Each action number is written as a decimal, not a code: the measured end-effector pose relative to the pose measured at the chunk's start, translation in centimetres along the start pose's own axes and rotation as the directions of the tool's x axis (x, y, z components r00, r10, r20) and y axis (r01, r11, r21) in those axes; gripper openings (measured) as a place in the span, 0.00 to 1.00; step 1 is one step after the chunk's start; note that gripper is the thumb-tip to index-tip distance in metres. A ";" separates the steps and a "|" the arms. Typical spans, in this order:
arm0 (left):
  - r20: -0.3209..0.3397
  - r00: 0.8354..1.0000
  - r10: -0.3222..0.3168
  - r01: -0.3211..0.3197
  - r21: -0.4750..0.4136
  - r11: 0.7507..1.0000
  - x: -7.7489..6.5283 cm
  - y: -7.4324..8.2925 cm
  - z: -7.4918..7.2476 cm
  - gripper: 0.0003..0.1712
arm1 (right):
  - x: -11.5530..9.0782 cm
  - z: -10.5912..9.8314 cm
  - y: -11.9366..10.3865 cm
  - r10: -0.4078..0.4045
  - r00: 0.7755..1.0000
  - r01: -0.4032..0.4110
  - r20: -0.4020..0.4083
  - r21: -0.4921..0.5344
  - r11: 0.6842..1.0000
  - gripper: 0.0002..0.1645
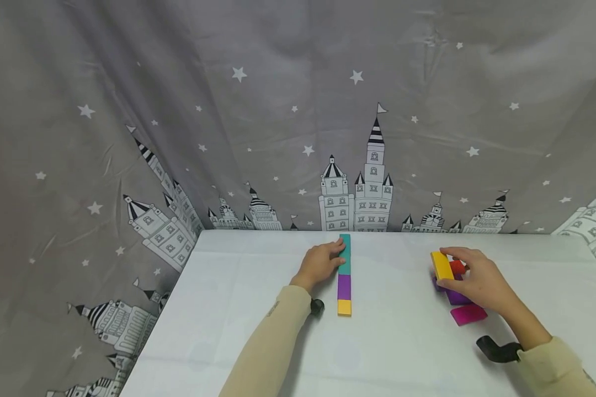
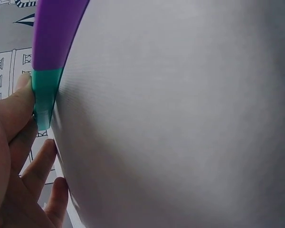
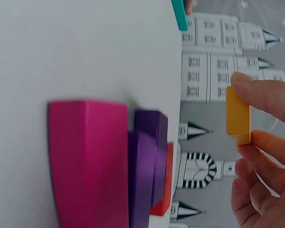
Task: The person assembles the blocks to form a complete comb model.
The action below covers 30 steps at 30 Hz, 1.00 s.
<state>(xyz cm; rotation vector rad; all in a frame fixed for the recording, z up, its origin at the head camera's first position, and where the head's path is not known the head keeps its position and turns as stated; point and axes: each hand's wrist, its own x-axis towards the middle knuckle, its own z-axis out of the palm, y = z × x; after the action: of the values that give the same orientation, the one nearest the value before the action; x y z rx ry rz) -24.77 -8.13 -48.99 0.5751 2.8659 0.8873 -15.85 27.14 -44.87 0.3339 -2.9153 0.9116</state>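
My left hand [image 1: 320,263] rests its thumb and index fingertip on the teal block [image 1: 345,255] at the far end of a row. A purple block [image 1: 344,287] and a short yellow block [image 1: 344,307] continue the row towards me, end to end. In the left wrist view, the fingers [image 2: 21,99] lie against the teal block [image 2: 45,92]. On the right, my right hand [image 1: 482,278] pinches another yellow block [image 1: 442,266] between thumb and fingers, above a loose pile. The right wrist view shows this yellow block [image 3: 237,111] held off the table.
Beneath and beside the right hand lie a magenta block [image 1: 469,314], purple blocks [image 1: 458,298] and a red block [image 1: 457,267], partly hidden. The white table [image 1: 258,342] ends at a grey curtain [image 1: 278,127] printed with castles and stars.
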 end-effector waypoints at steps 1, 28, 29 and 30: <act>0.000 1.000 -0.002 0.002 -0.003 1.000 0.0 0.0 0.0 0.28 | -0.1 0.2 -0.2 -0.006 1.000 0.006 -0.001 -0.002 1.000 0.44; -0.001 1.000 0.009 -0.009 0.001 1.000 0.0 -0.1 0.0 0.29 | -2.1 5.9 -7.0 -0.083 0.997 0.083 0.005 0.069 0.994 0.40; 0.000 1.000 0.009 -0.009 0.001 1.000 -0.1 -0.1 0.0 0.29 | -2.2 6.1 -7.3 -0.088 0.996 0.087 0.004 0.062 0.994 0.40; -0.001 1.000 0.009 -0.009 0.001 1.000 -0.1 -0.1 -0.1 0.29 | -2.3 6.3 -7.5 -0.094 0.996 0.094 0.003 0.061 0.994 0.40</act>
<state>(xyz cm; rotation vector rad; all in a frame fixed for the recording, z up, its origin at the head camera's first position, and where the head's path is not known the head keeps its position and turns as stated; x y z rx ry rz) -24.74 -8.25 -48.99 0.5881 2.8666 0.8875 -11.93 17.97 -46.13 0.4743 -2.8535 0.9881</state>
